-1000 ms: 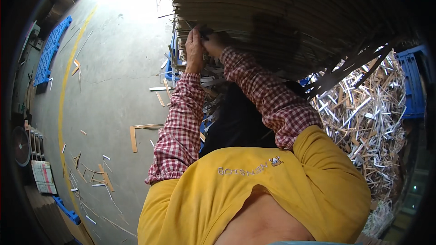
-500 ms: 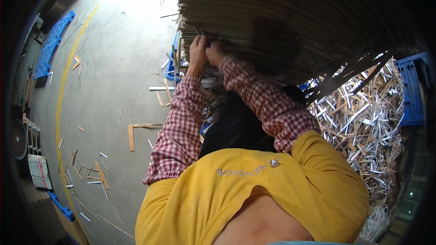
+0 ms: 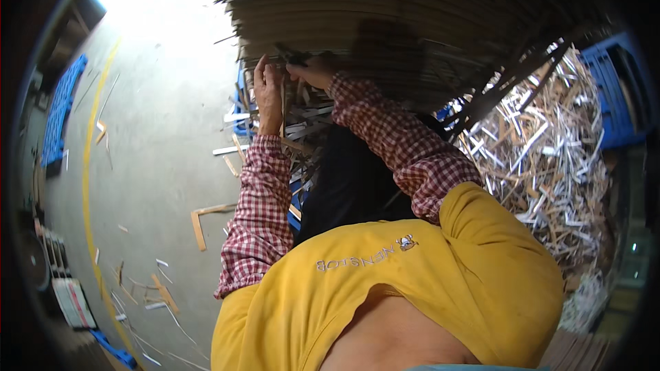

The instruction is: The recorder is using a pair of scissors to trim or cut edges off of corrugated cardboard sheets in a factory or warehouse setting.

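Observation:
A tall stack of brown cardboard sheets (image 3: 316, 10) fills the upper part of the head view, its layered edges turned toward me. At its lower left edge is my right hand (image 3: 315, 72), closed around a small dark hand tool (image 3: 295, 57) whose tip points at the layers; its exact kind is too dim to make out. Just left of it my left hand (image 3: 269, 93) is raised beside the stack's corner. Its fingers are partly apart, with nothing visible in them. A small gap separates the two hands.
Paper and cardboard offcuts (image 3: 529, 144) form a large heap at the right, beside a blue plastic pallet (image 3: 615, 89). Strips lie under the stack's left corner. On the grey floor (image 3: 158, 144) are scattered scraps, a yellow line (image 3: 87, 185) and another blue pallet (image 3: 62, 113).
My hands have drawn apart; the left has moved left of the right, its fingers loosening. The dark tool in my right hand now shows more. The whole view has shifted slightly.

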A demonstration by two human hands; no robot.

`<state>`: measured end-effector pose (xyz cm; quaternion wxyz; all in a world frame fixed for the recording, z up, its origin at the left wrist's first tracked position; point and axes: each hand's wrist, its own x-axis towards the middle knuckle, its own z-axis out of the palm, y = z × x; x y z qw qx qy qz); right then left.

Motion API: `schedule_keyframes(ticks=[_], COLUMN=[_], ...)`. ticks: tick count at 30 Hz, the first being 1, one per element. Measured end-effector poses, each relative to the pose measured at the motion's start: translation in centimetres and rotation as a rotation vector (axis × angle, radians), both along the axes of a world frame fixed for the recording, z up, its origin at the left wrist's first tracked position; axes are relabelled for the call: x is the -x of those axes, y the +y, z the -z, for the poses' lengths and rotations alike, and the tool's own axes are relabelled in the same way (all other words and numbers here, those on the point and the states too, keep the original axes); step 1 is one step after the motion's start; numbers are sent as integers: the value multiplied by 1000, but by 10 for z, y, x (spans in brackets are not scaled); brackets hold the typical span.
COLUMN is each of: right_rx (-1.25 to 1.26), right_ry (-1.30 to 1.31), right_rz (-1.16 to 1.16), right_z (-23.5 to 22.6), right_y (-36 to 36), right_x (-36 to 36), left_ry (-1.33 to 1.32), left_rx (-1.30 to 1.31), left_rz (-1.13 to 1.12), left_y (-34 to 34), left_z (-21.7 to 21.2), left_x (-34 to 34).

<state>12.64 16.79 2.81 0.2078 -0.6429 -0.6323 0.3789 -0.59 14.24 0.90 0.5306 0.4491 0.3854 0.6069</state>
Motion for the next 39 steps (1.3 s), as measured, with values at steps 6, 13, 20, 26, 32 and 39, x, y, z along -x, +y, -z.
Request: schedule_keyframes(ticks=[6, 13, 20, 26, 32, 39], right_rx=[-41, 24, -139, -85, 211, 90], right_ry=[554, 850, 564, 379, 86, 234], right_rz=[230, 233, 373, 43, -246, 251], right_z=[-28, 4, 3, -5, -9, 81], right_y=[-65, -38, -38, -106, -73, -57], right_x=[-45, -88, -71, -62, -99, -199], left_ry=[233, 133, 163, 93, 625, -60], left_rx=[-287, -205, -141, -89, -386, -50], left_rz=[183, 360, 245, 274, -58, 46], left_y=[-29, -15, -14, -56, -26, -30], left_z=[-20, -8, -5, 4, 44, -18], left_x=[-50, -99, -101, -91, -52, -83])
